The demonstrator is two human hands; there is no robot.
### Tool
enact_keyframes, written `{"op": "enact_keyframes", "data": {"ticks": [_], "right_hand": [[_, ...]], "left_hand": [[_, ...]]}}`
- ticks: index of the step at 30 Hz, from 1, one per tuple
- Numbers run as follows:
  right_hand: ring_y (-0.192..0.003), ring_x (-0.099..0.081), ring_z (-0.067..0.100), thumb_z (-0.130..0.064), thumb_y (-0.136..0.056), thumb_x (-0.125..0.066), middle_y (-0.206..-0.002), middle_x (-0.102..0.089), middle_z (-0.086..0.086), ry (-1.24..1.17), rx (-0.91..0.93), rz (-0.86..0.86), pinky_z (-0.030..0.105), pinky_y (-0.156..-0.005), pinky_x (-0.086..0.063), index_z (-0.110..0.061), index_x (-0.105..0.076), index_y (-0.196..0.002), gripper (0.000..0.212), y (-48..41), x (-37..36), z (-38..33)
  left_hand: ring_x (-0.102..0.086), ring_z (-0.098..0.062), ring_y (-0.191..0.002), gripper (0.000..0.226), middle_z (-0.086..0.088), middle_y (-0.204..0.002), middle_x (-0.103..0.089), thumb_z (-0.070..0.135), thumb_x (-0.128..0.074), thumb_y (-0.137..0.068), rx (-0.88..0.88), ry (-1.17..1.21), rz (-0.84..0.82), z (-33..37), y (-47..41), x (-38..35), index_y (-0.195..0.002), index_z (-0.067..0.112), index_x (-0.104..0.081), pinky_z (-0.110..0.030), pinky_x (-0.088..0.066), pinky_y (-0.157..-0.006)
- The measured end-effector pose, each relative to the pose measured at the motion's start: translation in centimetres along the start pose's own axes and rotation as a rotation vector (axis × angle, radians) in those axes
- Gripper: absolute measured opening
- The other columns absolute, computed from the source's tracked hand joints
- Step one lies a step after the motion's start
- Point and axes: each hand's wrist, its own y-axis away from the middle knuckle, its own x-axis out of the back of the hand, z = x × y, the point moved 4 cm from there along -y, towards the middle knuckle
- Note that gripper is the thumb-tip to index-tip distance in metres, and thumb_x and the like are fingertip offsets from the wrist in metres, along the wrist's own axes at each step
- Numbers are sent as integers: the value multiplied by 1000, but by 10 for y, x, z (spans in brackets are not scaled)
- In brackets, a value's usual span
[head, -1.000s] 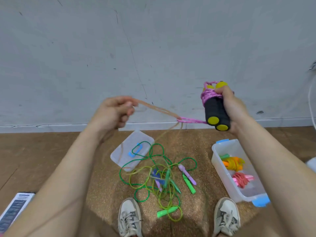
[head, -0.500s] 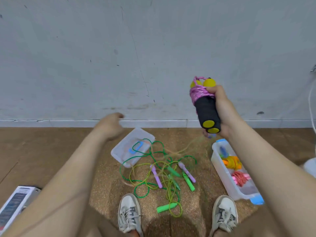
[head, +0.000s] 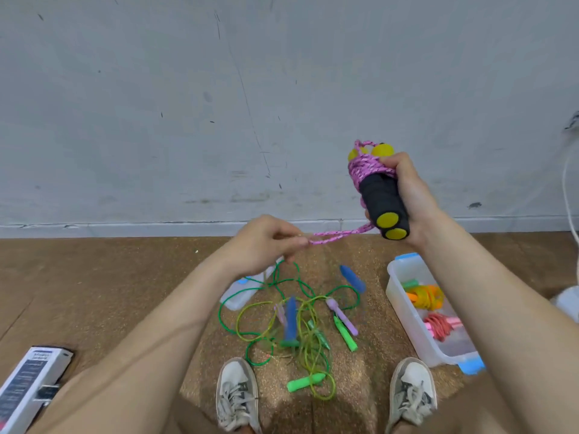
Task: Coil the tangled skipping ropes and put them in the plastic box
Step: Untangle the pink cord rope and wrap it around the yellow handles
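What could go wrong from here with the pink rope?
1. The left hand pinches only the tip of the loose tail; a slip would likely slacken the wraps.
2. The wraps bunch at the top end of the handles, gripped by the right hand; untucked, they might slide off the caps in the box.

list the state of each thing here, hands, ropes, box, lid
pink rope, partly wound round the handles, tail loose
black handles, held side by side
right hand, gripping the black handles
left hand, pinching the pink rope's loose tail
plastic box, open, on the floor
lid, off, on the floor
green and yellow ropes, tangled on the floor
orange rope, coiled, in the box
red rope, coiled, in the box
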Motion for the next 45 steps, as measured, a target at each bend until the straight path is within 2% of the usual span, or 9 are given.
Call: {"op": "enact_keyframes", "data": {"ticks": [3,8,14,19,24,27,35,41,45], "right_hand": [[-40,-55,13,-31,-88,-55,-53,-61,1,61,-32,6,16,-39,-39,-12,-60,-80,21,5,-6,8],[-46,-60,20,-27,-86,-58,-63,-63,10,120,-84,-74,25,-45,-49,-8,-62,-91,20,11,-31,36],[-55,-62,24,-31,-83,-61,-78,-64,12,232,-24,87,29,-50,-50,-12,-63,-88,20,2,-15,33],[-47,-59,20,-29,-85,-60,-68,-63,9,201,-127,-8,25,-45,-48,-9,-61,-89,21,7,-20,40],[-30,-48,15,-35,-93,-43,-65,-65,15,5,-253,-278,16,-30,-38,-6,-60,-93,33,16,-40,38],[-29,-45,13,-38,-91,-41,-82,-69,22,-6,-325,-410,15,-28,-37,-5,-66,-100,42,18,-49,42],[-49,-54,18,-34,-86,-52,-64,-58,6,-100,-271,-189,24,-48,-48,-11,-61,-81,25,5,-51,77],[-81,-69,36,-48,-63,-60,-90,-71,16,356,-105,66,47,-70,-56,-12,-70,-88,45,-4,-43,100],[-82,-55,30,-51,-76,-64,-87,-61,9,1082,253,104,36,-69,-44,-12,-55,-94,44,-5,-31,80]], "left_hand": [[-37,-8,-55,28,5,-52,-46,39,-61,-86,-85,54,146,18,3,11,-71,20,-73,-25,-27,-55],[-47,6,-51,11,12,-52,-61,11,-66,-87,-182,225,337,47,4,21,-82,8,-74,-11,-36,-53],[-14,-11,-48,25,8,-47,-28,25,-58,-86,-214,681,563,25,11,64,-67,19,-73,-21,-11,-43],[-22,-8,-47,24,6,-49,-40,18,-56,-93,-202,593,440,22,10,54,-77,17,-74,-19,-15,-42],[-30,-10,-44,22,-4,-80,-71,12,-47,-98,-99,507,246,23,6,39,-83,12,-63,-17,-23,-43],[-28,-11,-39,21,-8,-77,-72,10,-42,-100,-111,588,238,25,3,36,-86,11,-58,-19,-21,-41],[-31,-8,-34,15,-12,-86,-73,15,-34,-98,-233,942,52,46,5,29,-91,15,-47,-24,-9,-40],[-36,-4,-38,23,-8,-95,-71,20,-27,-102,-252,1096,104,50,7,39,-89,18,-46,-17,-11,-39],[-38,-5,-45,22,0,-82,-68,24,-30,-102,-240,1203,300,33,9,66,-86,22,-45,-15,-14,-40]]}}
